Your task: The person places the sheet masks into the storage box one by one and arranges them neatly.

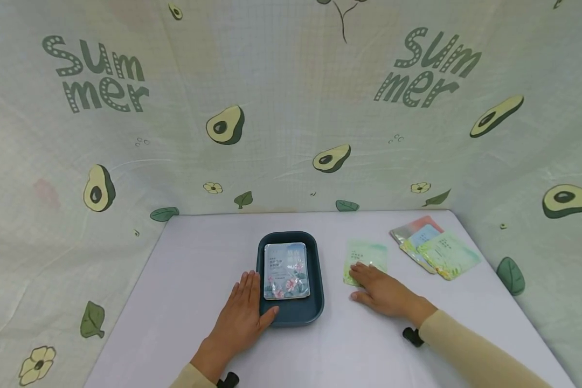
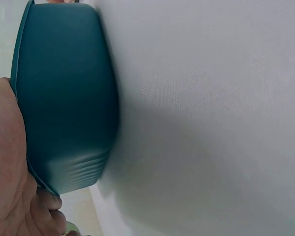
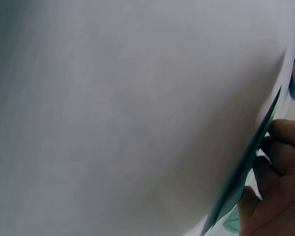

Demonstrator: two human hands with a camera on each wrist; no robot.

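Note:
A dark blue tray (image 1: 293, 318) stands on the table with a blue sheet-mask packet (image 1: 286, 272), printed with pink flowers, lying inside it. My left hand (image 1: 242, 318) rests along the tray's left rim, fingers straight, thumb over the near corner. The left wrist view shows the tray's outer side (image 2: 69, 93) against that palm (image 2: 7, 152). To the right of the tray lies a pale green packet (image 1: 368, 252). My right hand (image 1: 385, 291) touches this packet's near part with its fingertips, thumb apart. From the right wrist, the packet (image 3: 241, 177) appears edge-on beside the fingers (image 3: 285, 132).
At the back right several packets overlap: a green one (image 1: 450, 254) on top, a blue-and-yellow one (image 1: 424, 235), and a red-and-grey one (image 1: 424, 221) behind. The white table (image 1: 199, 258) ends at a cloth backdrop (image 1: 281, 178) printed with avocados.

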